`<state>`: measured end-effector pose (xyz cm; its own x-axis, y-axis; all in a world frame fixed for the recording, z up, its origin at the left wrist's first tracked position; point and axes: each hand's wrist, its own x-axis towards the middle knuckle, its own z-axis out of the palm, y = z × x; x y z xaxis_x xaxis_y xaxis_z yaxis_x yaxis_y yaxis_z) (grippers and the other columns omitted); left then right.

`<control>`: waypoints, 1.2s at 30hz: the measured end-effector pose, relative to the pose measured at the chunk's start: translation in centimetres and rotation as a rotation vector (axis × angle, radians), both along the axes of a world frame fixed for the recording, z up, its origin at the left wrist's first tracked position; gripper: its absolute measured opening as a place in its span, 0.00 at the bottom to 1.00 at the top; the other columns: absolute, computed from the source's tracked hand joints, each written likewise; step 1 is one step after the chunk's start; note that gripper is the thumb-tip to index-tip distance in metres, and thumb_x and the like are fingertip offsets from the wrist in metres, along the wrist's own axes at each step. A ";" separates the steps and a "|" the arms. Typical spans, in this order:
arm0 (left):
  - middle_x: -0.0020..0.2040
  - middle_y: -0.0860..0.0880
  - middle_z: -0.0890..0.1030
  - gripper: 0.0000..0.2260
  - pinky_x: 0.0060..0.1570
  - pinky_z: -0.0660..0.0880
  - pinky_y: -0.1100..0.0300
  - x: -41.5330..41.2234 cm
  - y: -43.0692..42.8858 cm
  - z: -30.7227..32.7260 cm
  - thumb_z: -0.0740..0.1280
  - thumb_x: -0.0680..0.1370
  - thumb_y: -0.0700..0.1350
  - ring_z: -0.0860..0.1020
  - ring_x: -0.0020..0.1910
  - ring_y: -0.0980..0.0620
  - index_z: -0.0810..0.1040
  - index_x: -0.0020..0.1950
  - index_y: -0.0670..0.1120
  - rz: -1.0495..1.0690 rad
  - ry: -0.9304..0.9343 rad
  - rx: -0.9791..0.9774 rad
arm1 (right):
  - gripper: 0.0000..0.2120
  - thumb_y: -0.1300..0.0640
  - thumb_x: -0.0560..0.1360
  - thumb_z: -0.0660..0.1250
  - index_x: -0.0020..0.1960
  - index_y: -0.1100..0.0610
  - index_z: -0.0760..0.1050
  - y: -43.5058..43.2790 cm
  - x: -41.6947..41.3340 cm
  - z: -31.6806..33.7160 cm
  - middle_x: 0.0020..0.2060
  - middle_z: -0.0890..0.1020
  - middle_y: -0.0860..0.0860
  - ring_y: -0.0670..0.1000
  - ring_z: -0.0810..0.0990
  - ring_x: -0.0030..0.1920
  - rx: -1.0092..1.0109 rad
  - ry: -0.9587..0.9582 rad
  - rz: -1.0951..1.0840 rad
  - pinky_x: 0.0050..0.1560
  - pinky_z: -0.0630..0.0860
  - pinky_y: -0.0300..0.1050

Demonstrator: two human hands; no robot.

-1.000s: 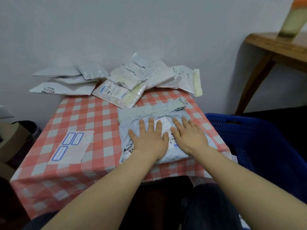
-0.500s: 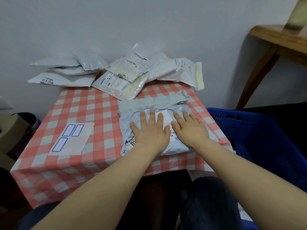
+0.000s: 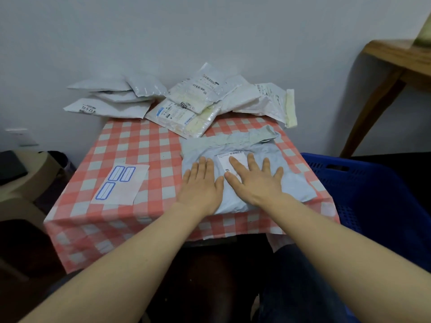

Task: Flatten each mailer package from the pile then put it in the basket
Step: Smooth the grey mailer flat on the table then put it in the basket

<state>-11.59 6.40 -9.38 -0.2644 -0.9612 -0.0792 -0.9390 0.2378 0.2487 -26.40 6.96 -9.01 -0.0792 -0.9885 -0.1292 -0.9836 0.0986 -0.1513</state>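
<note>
- The left grip and the right grip, both bare hands, lie palm-down with straight fingers side by side, thumbs nearly touching, pressing the grey mailer and clasping nothing.
- The mailer lies flat on the table directly under both grips. Its near left part is hidden beneath the palms.
- The white shipping label on the mailer is partly covered by the right grip's fingers; its print is too small to read.
- The mailer's folded flap lies just beyond the fingertips, at the edge farthest from the person. The long axis seems to run across the table, from left of the left grip to right of the right grip, slightly tilted.
- The pile of mailers sits well beyond the fingertips, against the wall.
- The blue basket stands right of the right grip, partly hidden by that forearm and cut off by the frame edge.
- A white sheet with blue boxes lies left of the left grip.
- The wooden furniture far right is cut off.
</note>
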 end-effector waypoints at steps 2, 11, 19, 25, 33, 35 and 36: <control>0.78 0.46 0.40 0.26 0.74 0.38 0.53 -0.1 -0.1 -0.3 0.42 0.83 0.53 0.41 0.77 0.50 0.39 0.77 0.44 0.015 0.016 -0.001 | 0.29 0.31 0.76 0.40 0.75 0.35 0.42 0.0 0.0 -0.1 0.77 0.42 0.49 0.63 0.40 0.76 -0.007 0.008 -0.003 0.70 0.38 0.70; 0.79 0.47 0.44 0.26 0.74 0.40 0.53 0.0 -0.4 -0.2 0.43 0.83 0.54 0.43 0.77 0.50 0.43 0.78 0.44 0.006 0.043 0.040 | 0.28 0.31 0.76 0.41 0.75 0.35 0.48 -0.3 0.3 -0.3 0.78 0.45 0.50 0.63 0.42 0.76 -0.043 0.027 -0.006 0.70 0.39 0.70; 0.79 0.47 0.48 0.26 0.75 0.41 0.53 0.2 -0.8 0.2 0.45 0.83 0.54 0.46 0.77 0.49 0.48 0.78 0.45 -0.016 0.061 0.060 | 0.27 0.32 0.77 0.43 0.74 0.36 0.51 -0.5 0.3 -0.1 0.78 0.47 0.50 0.63 0.42 0.76 -0.028 -0.001 0.005 0.70 0.39 0.69; 0.68 0.44 0.68 0.25 0.72 0.55 0.48 0.7 -2.1 2.5 0.56 0.78 0.58 0.64 0.68 0.43 0.66 0.71 0.46 -0.030 -0.099 -0.290 | 0.25 0.37 0.78 0.49 0.71 0.47 0.61 -0.9 -1.2 1.6 0.74 0.60 0.53 0.53 0.53 0.75 -0.390 -0.221 -0.090 0.72 0.45 0.64; 0.78 0.50 0.38 0.30 0.73 0.37 0.42 -1.1 -4.3 0.3 0.45 0.80 0.63 0.38 0.77 0.46 0.40 0.78 0.53 -0.028 -0.045 0.004 | 0.27 0.35 0.79 0.41 0.76 0.39 0.42 -4.3 -1.9 0.6 0.77 0.41 0.46 0.57 0.34 0.76 -0.001 -0.039 0.009 0.69 0.34 0.70; 0.78 0.49 0.40 0.29 0.73 0.38 0.43 -1.1 -4.6 0.2 0.45 0.80 0.62 0.39 0.77 0.46 0.42 0.78 0.52 -0.023 -0.037 0.023 | 0.27 0.35 0.78 0.40 0.76 0.39 0.44 -4.4 -1.8 0.5 0.77 0.44 0.46 0.57 0.37 0.76 0.026 -0.036 0.005 0.69 0.36 0.71; 0.78 0.49 0.41 0.29 0.74 0.39 0.43 -1.1 -4.6 0.2 0.45 0.80 0.62 0.40 0.77 0.46 0.43 0.78 0.52 -0.021 -0.041 0.036 | 0.27 0.35 0.78 0.40 0.76 0.39 0.45 -4.4 -1.7 0.6 0.77 0.45 0.46 0.57 0.39 0.77 0.038 -0.024 0.007 0.69 0.37 0.71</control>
<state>-12.73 1.79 -9.19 -0.2800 -0.9518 -0.1250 -0.9435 0.2487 0.2191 -28.13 2.58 -8.45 -0.0690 -0.9834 -0.1681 -0.9804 0.0980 -0.1707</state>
